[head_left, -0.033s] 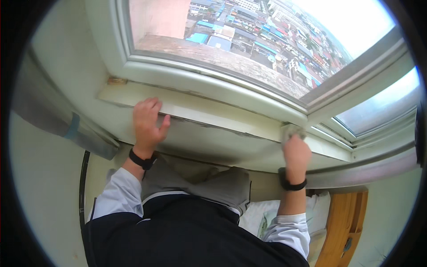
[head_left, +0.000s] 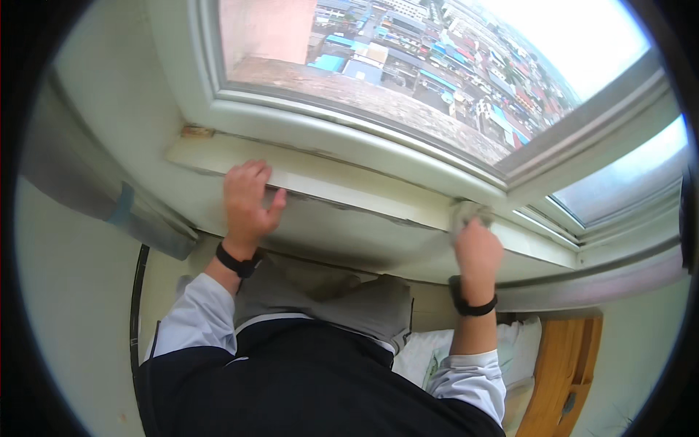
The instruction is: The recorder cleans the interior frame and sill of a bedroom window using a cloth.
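Note:
My left hand (head_left: 246, 204) grips the front edge of the white window sill (head_left: 349, 182), fingers on top and thumb under it. My right hand (head_left: 477, 251) presses a small grey-green cloth (head_left: 466, 213) onto the sill farther right, close to the corner of the window frame (head_left: 328, 120). Both wrists carry black bands, and the sleeves are light grey. The sill's paint looks cracked along the front edge between my hands. Through the glass I see rooftops far below.
A grey curtain (head_left: 80, 175) hangs at the left. A black cable (head_left: 135, 306) runs down the wall under it. Below me lie white bedding (head_left: 429, 357) and a wooden bed frame (head_left: 568, 371). A second window pane (head_left: 626, 175) stands at the right.

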A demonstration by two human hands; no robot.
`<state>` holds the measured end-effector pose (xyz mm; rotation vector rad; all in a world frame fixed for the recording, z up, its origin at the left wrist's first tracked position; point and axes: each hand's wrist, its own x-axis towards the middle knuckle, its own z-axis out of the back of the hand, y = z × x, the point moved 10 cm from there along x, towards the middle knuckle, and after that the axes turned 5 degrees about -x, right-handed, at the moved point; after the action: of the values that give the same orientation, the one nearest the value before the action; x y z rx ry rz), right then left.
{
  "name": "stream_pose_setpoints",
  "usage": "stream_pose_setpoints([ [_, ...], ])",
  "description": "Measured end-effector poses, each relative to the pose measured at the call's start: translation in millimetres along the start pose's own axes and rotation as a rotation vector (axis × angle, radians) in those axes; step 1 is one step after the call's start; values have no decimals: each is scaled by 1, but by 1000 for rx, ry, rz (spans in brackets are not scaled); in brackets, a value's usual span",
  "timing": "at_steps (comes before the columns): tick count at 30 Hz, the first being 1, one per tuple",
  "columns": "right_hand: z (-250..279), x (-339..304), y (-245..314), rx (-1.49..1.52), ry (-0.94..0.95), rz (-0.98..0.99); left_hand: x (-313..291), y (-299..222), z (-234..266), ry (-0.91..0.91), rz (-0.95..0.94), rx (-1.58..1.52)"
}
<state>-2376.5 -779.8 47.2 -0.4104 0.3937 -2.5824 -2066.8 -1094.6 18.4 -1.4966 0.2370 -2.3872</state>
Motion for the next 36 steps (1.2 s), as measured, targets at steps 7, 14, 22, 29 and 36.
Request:
stream_pose_setpoints([
  [7,95,-20,233,364,-134,463,5,3,15,114,18,-207],
  [14,160,-34,451,520,-108,830,9,41,109,101,117,-113],
  [22,180,-35,463,612,-46,793,23,36,128,186,160,20],
  [29,120,-16,326,807,-79,625,64,38,35,341,193,-178],
  [36,19,17,62,544,50,132,64,2,-51,463,241,-96],
])
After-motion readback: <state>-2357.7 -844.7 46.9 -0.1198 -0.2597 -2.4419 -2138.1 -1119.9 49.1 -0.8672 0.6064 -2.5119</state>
